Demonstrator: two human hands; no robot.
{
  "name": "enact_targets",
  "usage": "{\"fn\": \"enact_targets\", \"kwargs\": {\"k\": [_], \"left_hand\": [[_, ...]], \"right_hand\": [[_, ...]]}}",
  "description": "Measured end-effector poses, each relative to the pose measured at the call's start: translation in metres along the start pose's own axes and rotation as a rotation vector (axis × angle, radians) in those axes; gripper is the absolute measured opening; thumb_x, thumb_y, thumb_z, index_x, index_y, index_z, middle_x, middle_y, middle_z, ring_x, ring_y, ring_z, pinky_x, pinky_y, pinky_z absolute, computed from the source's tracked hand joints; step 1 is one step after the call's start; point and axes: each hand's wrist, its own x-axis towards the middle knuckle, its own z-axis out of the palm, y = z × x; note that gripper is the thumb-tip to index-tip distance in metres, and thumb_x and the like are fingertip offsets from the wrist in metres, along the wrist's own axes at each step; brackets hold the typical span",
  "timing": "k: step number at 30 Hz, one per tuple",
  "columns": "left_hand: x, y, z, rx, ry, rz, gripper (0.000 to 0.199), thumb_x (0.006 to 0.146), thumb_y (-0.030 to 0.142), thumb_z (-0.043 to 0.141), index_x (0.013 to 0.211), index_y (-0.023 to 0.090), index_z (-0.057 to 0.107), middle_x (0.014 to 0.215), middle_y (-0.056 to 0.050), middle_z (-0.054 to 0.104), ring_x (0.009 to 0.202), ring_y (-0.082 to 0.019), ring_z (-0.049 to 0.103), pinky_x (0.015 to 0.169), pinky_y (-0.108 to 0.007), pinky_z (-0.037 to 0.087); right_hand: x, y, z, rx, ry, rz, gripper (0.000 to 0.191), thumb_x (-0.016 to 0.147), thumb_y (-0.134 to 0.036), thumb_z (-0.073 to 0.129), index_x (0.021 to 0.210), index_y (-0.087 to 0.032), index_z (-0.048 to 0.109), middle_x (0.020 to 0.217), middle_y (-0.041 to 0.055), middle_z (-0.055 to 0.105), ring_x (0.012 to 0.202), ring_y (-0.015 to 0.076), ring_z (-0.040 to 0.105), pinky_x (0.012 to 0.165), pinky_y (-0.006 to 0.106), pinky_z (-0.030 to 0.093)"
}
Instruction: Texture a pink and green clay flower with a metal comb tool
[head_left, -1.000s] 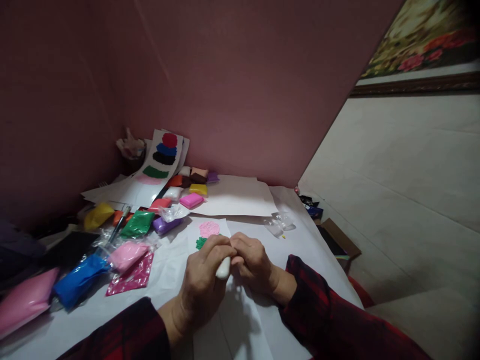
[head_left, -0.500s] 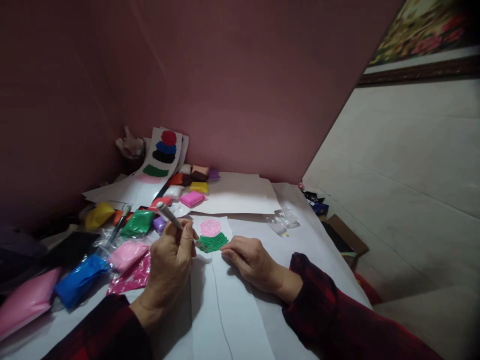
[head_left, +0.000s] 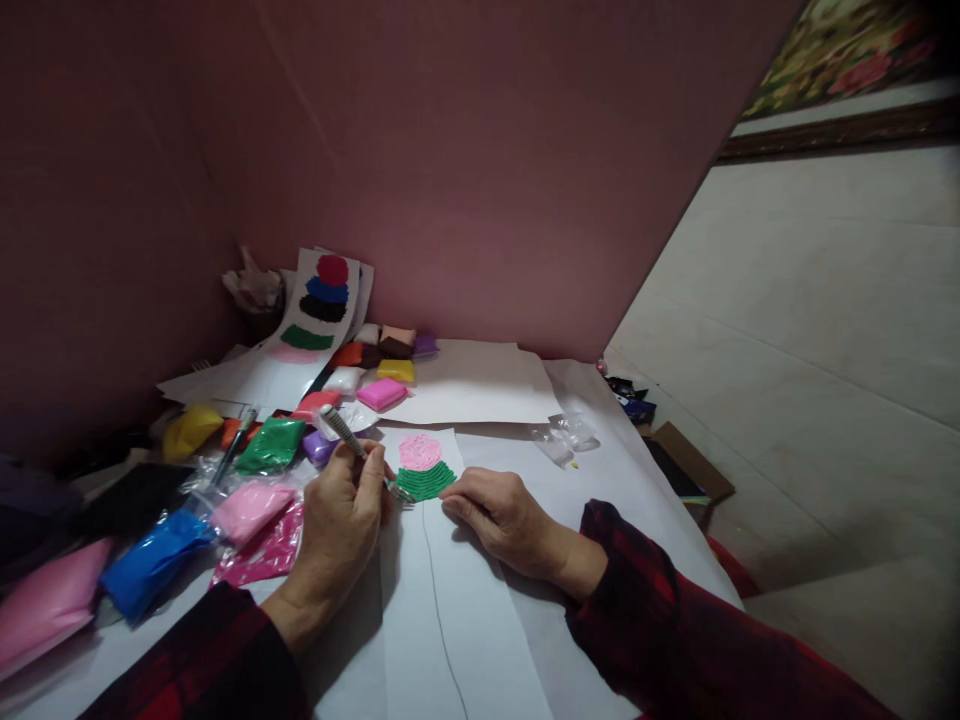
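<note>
My left hand (head_left: 343, 515) is closed around a fork (head_left: 341, 430), its ridged handle pointing up and its tines down at the lower left edge of the green clay (head_left: 426, 482). That clay forms a ridged, curved band under a textured pink clay round (head_left: 420, 452), both on a long white paper strip (head_left: 465, 620). A thin drawn line runs down the strip from the band. My right hand (head_left: 499, 515) has thumb and fingers pinched together by the band's right end; anything between the fingertips is hidden.
Packets of coloured clay lie at left, among them blue (head_left: 157, 565), green (head_left: 271, 445) and pink (head_left: 251, 512). A sheet with coloured patches (head_left: 326, 312) leans at the back. Blank paper (head_left: 480, 380) and a crumpled clear wrapper (head_left: 566, 440) lie beyond my hands.
The fork's tines have come down slightly onto the lower left edge of the green clay. My right hand stays at the band's right end. The view has shifted a little.
</note>
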Motion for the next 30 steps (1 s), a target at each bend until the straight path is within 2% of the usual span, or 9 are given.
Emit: {"fn": "enact_targets", "kwargs": {"k": [14, 25, 30], "left_hand": [[0.0008, -0.0035, -0.0004, 0.016, -0.024, -0.027, 0.026, 0.09, 0.047, 0.051, 0.08, 0.024, 0.055, 0.047, 0.006, 0.055, 0.04, -0.016, 0.054, 0.045, -0.027, 0.042], [0.0031, -0.0085, -0.0004, -0.005, -0.015, -0.042, 0.027, 0.089, 0.048, 0.053, 0.084, 0.022, 0.057, 0.06, 0.002, 0.062, 0.046, -0.016, 0.057, 0.047, -0.027, 0.042], [0.004, -0.0084, -0.001, 0.006, -0.006, -0.038, 0.026, 0.089, 0.047, 0.053, 0.083, 0.022, 0.058, 0.057, 0.002, 0.061, 0.047, -0.017, 0.057, 0.049, -0.028, 0.043]], "right_hand": [[0.0001, -0.0003, -0.0004, 0.022, 0.001, 0.01, 0.021, 0.097, -0.022, 0.052, 0.086, -0.015, 0.068, 0.073, 0.0036, 0.063, 0.065, 0.013, 0.057, 0.062, 0.025, 0.046], [-0.0002, -0.0002, 0.0002, -0.01, 0.001, 0.001, 0.016, 0.095, -0.02, 0.054, 0.088, -0.015, 0.068, 0.074, 0.0043, 0.064, 0.065, 0.0135, 0.057, 0.062, 0.026, 0.047], [-0.0002, -0.0001, 0.0004, 0.002, 0.008, -0.001, 0.014, 0.094, -0.019, 0.056, 0.088, -0.015, 0.068, 0.073, 0.0041, 0.064, 0.064, 0.0137, 0.057, 0.061, 0.026, 0.047]]}}
